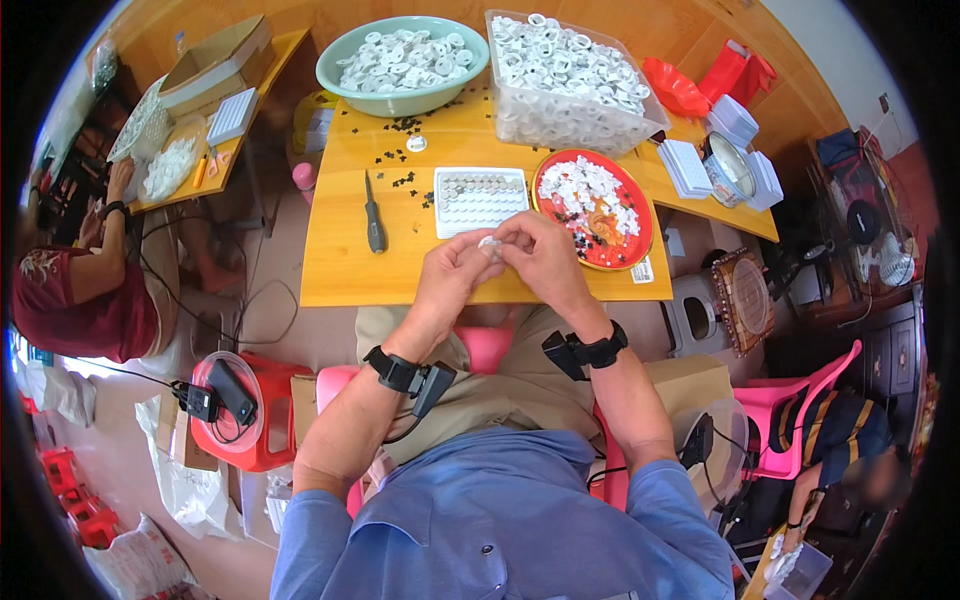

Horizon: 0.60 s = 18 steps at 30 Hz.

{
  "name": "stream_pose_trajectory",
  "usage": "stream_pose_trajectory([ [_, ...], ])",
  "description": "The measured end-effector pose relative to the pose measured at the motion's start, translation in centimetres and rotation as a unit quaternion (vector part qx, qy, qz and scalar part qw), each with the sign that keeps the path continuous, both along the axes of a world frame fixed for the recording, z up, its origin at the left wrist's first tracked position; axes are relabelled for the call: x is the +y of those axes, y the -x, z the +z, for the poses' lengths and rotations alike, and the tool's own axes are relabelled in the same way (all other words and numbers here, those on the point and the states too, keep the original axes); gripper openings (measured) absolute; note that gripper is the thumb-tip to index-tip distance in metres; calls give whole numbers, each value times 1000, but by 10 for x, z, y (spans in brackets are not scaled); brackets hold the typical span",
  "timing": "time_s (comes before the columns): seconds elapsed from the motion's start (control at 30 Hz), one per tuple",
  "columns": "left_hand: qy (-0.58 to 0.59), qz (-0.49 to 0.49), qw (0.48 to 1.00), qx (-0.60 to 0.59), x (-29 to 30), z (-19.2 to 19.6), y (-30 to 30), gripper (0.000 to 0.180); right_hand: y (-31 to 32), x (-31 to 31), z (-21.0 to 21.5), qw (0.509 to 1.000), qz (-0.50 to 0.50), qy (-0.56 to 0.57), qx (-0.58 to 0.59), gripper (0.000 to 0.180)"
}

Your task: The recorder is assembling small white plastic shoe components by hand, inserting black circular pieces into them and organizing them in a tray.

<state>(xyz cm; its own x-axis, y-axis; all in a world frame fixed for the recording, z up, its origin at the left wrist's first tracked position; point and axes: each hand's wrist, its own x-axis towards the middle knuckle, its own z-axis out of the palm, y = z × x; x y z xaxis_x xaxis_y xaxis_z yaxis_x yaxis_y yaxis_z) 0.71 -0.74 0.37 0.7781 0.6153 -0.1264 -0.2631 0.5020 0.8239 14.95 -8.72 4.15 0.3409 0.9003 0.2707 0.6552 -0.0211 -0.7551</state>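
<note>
Small white part [490, 243], pale and light-catching on top, pinched between left hand [450, 272] and right hand [543, 258]. Partly hidden by grip; exact shape, tilt unreadable. Position: by near edge of white tray [441, 205], right of its left corner; height relative to tray unclear.

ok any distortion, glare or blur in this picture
Head view throughout: strong fisheye, with the wall curving and corners black; glare at the far left edge; the person at lower right partly blurred; table well lit, but the piece in the hands too small to make out.
</note>
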Motion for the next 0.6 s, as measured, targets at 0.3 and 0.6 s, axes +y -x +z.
stream_pose_trajectory([
  [0.3, -118, 33, 991, -45, -1, -7, -3, 14, -14, 1, -11, 979, 35, 51, 192, 17],
  [0.6, -198, 59, 978, 7, 2, -13, -2, 12, -4, 0, 0, 984, 32, 41, 168, 15],
])
